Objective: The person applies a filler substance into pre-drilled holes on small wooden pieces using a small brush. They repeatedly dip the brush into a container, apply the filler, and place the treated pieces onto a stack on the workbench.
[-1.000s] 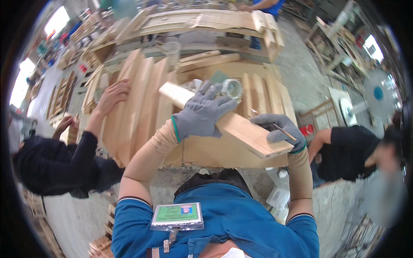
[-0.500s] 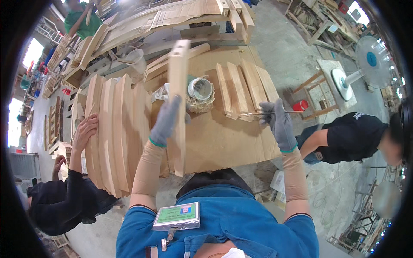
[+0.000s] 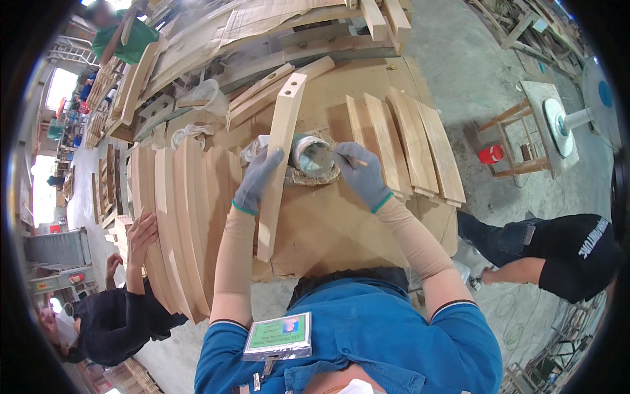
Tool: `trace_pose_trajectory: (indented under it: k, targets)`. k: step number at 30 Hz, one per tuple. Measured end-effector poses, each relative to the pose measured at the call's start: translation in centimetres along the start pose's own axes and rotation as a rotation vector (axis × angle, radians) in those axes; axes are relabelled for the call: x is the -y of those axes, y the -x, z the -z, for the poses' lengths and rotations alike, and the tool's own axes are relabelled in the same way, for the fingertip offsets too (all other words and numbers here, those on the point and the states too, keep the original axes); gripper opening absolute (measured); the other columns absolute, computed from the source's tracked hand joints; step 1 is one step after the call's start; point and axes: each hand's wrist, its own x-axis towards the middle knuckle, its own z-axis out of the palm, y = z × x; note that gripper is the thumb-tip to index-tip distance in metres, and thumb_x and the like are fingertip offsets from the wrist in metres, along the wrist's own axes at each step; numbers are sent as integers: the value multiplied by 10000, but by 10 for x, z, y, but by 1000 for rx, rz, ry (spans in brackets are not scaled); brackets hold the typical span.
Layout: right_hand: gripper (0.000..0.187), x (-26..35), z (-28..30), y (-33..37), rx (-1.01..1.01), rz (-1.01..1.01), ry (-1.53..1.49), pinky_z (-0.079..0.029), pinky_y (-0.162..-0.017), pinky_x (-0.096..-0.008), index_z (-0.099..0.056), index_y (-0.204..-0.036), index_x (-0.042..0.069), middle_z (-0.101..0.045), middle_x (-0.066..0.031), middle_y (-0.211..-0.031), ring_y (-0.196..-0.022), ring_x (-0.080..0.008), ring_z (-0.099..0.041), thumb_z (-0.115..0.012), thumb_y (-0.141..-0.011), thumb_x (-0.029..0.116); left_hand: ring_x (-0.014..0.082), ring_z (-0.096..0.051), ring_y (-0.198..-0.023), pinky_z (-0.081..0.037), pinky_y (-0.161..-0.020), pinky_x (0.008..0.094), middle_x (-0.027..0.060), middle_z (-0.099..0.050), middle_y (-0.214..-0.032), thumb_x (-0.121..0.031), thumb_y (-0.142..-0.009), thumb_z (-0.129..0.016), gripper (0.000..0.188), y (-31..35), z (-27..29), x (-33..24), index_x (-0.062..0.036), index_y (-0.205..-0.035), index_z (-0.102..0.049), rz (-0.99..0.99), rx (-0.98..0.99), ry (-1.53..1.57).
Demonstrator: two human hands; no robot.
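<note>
My left hand (image 3: 257,178), in a grey glove, is closed round a pale wooden bar (image 3: 283,128). The bar stands tilted over the table, its end with two holes pointing away from me. My right hand (image 3: 362,172), gloved too, pinches a thin stick (image 3: 358,161) at the rim of a round pot (image 3: 312,157). Greyish, wet-looking stuff coats the inside of the pot, which rests on a crusted base. Whether the stick's far end dips into the pot is hidden by my fingers.
Several wooden slats (image 3: 410,141) lie right of the pot; more curved pieces (image 3: 187,223) stand at left, touched by a co-worker's hand (image 3: 141,240). Behind are a plastic tub (image 3: 209,97) and two bars (image 3: 275,92). Another person (image 3: 558,259) is at right, near a fan (image 3: 558,125).
My right hand has swung left from beside the slats to the pot, bringing the stick along. My left hand still grips the bar, which now leans more to the right at its far end.
</note>
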Motion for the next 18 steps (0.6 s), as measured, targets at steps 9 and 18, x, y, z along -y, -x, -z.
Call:
trace_pose_trajectory:
  k: [9, 18]
  targets:
    - [62, -18, 3, 12, -15, -341, -325, -477, -605, -251, -596, -853, 19, -632, -58, -768, -677, -94, -595, -652, -853, 47, 204, -478, -1006, -442, -841, 330, 93, -593, -976, -329, -806, -641, 419, 23, -35, 27, 7, -1056, -624, -278, -205, -110]
    - [47, -16, 4, 8, 11, -479, -485, -461, -634, -212, -587, -855, 9, -615, -7, -761, -693, -58, -555, -632, -867, 15, 246, -467, -1062, -391, -940, 367, 103, -589, -1072, -363, -762, -705, 488, 21, -29, 46, -4, -1082, -626, -428, -238, -185]
